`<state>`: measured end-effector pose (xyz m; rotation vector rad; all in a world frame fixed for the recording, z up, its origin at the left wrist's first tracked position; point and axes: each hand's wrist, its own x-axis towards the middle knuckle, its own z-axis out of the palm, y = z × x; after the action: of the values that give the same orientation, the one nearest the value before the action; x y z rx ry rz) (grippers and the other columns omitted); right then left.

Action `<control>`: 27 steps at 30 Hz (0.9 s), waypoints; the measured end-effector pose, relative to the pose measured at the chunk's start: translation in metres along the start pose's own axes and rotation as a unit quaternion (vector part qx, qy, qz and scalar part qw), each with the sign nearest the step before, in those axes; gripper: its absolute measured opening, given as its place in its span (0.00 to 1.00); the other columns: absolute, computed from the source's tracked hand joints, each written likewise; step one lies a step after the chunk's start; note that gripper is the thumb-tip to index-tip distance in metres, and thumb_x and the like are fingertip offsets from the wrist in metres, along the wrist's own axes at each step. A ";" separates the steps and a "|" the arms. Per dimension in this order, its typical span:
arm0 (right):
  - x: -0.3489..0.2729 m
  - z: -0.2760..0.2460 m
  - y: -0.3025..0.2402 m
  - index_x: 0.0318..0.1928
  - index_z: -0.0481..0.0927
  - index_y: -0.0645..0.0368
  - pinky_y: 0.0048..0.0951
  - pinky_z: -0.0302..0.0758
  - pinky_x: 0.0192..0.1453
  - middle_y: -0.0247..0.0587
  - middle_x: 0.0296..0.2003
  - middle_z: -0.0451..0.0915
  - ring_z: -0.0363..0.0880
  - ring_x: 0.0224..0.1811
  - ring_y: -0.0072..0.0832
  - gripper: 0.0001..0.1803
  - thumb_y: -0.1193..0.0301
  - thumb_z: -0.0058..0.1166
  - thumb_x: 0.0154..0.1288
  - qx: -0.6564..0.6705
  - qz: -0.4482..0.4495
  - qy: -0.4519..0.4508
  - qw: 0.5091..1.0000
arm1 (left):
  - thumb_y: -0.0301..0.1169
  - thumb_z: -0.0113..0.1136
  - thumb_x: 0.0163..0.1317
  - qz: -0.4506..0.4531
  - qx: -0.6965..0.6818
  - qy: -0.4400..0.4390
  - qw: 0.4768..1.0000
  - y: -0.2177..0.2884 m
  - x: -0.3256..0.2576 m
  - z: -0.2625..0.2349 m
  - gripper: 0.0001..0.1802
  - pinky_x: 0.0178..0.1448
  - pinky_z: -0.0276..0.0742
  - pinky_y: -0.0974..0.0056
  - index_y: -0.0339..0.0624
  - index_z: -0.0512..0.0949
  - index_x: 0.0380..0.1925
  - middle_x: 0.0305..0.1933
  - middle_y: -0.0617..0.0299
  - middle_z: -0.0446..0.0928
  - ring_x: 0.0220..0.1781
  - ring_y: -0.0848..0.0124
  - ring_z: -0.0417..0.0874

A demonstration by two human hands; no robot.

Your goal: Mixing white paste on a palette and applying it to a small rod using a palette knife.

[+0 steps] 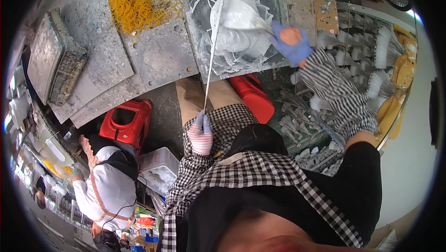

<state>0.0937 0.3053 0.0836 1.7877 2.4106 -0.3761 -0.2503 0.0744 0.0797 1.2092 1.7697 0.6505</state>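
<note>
At the far side of the bench (pixel 158 52), the right hand (pixel 291 43) grips a scraper (pixel 253 22) in white paste (pixel 234 24) while the left hand (pixel 201 133) pinches a thin stick (pixel 211 57) whose tip rests there; coated pieces (pixel 362 48) fill the right rack, so work appears well advanced.

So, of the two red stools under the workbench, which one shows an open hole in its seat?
The red stool on the left, beside the seated co-worker. The right red stool, next to the knee, shows only a plain side.

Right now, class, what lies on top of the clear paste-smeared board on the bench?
On the clear smeared board sits a mound of white paste. A long thin white rod lies across it, and the blue-gloved right hand works there. The board beneath the paste is covered.
</note>
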 end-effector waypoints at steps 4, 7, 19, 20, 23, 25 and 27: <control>0.022 0.016 -0.024 0.48 0.73 0.54 0.48 0.76 0.44 0.48 0.34 0.84 0.83 0.40 0.47 0.22 0.49 0.45 0.70 -0.032 0.100 -0.168 0.980 | 0.23 0.57 0.68 -0.046 -0.030 -0.019 0.998 0.001 0.006 0.000 0.11 0.40 0.80 0.64 0.34 0.81 0.49 0.34 0.47 0.84 0.34 0.64 0.86; -0.023 0.027 0.014 0.47 0.73 0.55 0.48 0.76 0.44 0.49 0.34 0.84 0.83 0.40 0.47 0.21 0.50 0.46 0.70 -0.044 0.071 -0.158 0.984 | 0.23 0.58 0.67 -0.014 -0.039 -0.011 0.999 0.003 0.008 -0.003 0.12 0.38 0.79 0.63 0.34 0.81 0.49 0.33 0.46 0.84 0.32 0.62 0.86; 0.039 0.014 -0.035 0.47 0.73 0.55 0.49 0.77 0.40 0.53 0.34 0.83 0.83 0.38 0.49 0.20 0.51 0.48 0.69 -0.045 0.071 -0.154 0.984 | 0.24 0.58 0.67 -0.012 -0.043 -0.014 0.999 -0.004 0.010 0.003 0.12 0.39 0.79 0.60 0.33 0.81 0.49 0.35 0.45 0.84 0.33 0.58 0.86; 0.028 0.028 -0.030 0.47 0.74 0.55 0.49 0.77 0.39 0.53 0.34 0.83 0.83 0.38 0.49 0.20 0.51 0.48 0.69 -0.054 0.079 -0.158 0.983 | 0.23 0.58 0.67 0.010 -0.034 -0.010 0.999 -0.003 0.012 0.003 0.12 0.40 0.80 0.60 0.33 0.81 0.49 0.36 0.45 0.84 0.34 0.58 0.86; -0.036 0.044 0.012 0.46 0.74 0.54 0.44 0.78 0.36 0.52 0.31 0.83 0.83 0.34 0.48 0.20 0.51 0.48 0.69 -0.008 0.037 -0.064 0.997 | 0.23 0.58 0.67 0.026 -0.045 -0.005 0.999 0.002 0.013 0.001 0.12 0.41 0.80 0.61 0.33 0.81 0.49 0.37 0.46 0.85 0.36 0.60 0.87; -0.048 -0.002 -0.001 0.46 0.75 0.54 0.45 0.78 0.39 0.48 0.30 0.83 0.84 0.34 0.47 0.20 0.50 0.47 0.69 -0.049 0.073 -0.136 0.987 | 0.23 0.58 0.67 0.022 -0.055 -0.005 0.998 0.000 0.012 -0.001 0.12 0.42 0.81 0.62 0.33 0.81 0.49 0.38 0.46 0.85 0.36 0.60 0.87; -0.061 -0.023 -0.013 0.47 0.75 0.54 0.45 0.78 0.41 0.45 0.29 0.83 0.84 0.34 0.46 0.21 0.50 0.47 0.69 -0.091 0.113 -0.207 0.967 | 0.24 0.58 0.68 -0.021 -0.051 -0.028 0.998 -0.003 0.008 -0.004 0.12 0.43 0.81 0.62 0.33 0.81 0.49 0.38 0.46 0.85 0.37 0.61 0.87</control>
<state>0.1007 0.2516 0.1214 1.6806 1.8740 -0.4367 -0.2566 0.0811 0.0760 1.1079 1.6910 0.6684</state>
